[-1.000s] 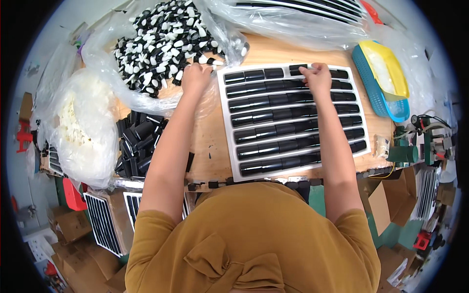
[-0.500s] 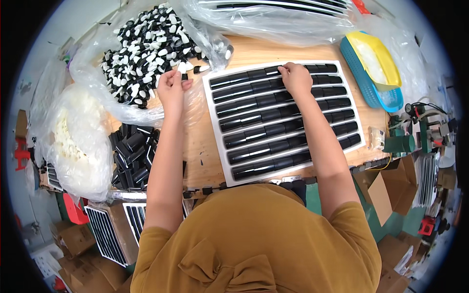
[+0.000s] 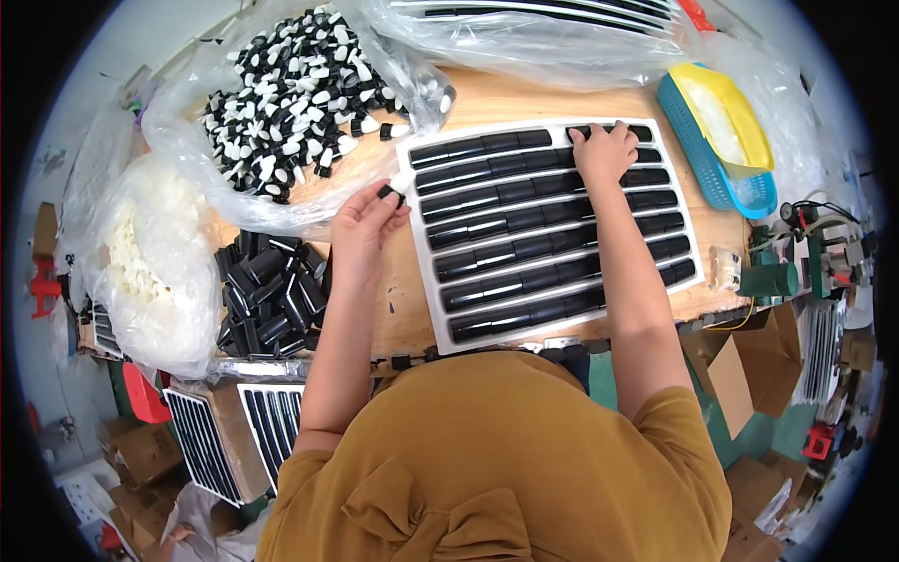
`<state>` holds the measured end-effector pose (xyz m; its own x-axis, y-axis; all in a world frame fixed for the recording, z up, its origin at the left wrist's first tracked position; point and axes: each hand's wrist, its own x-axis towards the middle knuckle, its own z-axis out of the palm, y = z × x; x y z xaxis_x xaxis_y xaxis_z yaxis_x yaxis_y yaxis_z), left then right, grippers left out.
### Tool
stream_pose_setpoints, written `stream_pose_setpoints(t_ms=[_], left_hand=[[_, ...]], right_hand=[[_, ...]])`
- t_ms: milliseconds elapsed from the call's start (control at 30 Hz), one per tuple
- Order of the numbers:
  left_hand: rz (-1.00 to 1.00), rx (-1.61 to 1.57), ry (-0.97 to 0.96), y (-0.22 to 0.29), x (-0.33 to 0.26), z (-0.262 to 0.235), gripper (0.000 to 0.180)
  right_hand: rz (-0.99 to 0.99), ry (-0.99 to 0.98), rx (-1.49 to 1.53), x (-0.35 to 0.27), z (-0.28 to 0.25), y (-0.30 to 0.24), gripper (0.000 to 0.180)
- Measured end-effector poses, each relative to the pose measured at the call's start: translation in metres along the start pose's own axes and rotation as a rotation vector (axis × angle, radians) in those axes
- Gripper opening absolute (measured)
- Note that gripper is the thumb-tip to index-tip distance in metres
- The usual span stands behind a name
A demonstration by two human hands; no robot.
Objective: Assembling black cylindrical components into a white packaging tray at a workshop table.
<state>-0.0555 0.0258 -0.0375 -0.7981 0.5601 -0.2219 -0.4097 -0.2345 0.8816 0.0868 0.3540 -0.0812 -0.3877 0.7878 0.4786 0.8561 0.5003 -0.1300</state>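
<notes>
My left hand (image 3: 363, 225) pinches a small black stub with a white rounded tip (image 3: 397, 187), beside the left edge of the white tray (image 3: 433, 318). Rows of glossy black tubes (image 3: 510, 220) lie end to end in that tray. Over the far row, my right hand (image 3: 607, 157) has thumb and fingers spread along a black tube (image 3: 590, 131), seemingly gripping it by its ends. A short white gap shows in the row just left of the thumb. The fingertips partly hide the tubes beneath.
A heap of black-and-white stubs (image 3: 290, 103) lies on clear plastic at far left. Loose black tubes (image 3: 267, 290) are piled nearer, beside a bag of off-white pieces (image 3: 140, 253). Blue and yellow baskets (image 3: 716, 131) stand at right, near a green device (image 3: 773, 279).
My left hand has moved right and nearer from the stub heap to the tray edge, carrying a stub. My right hand has shifted right along the far row, its fingers spreading wider.
</notes>
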Motion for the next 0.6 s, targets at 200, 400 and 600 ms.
stream_pose_setpoints(t_ms=[200, 400, 600], left_hand=[[-0.046, 0.024, -0.066, -0.005, -0.01, 0.014, 0.031], [-0.02, 0.078, -0.128, 0.006, -0.028, 0.018, 0.031], [0.055, 0.17, -0.24, 0.011, -0.038, 0.027, 0.028]], right_hand=[[0.007, -0.124, 0.189, 0.001, -0.014, -0.02, 0.042], [0.157, -0.394, 1.224, -0.026, -0.074, -0.038, 0.034], [0.091, -0.899, 1.674, -0.089, -0.143, -0.073, 0.024]])
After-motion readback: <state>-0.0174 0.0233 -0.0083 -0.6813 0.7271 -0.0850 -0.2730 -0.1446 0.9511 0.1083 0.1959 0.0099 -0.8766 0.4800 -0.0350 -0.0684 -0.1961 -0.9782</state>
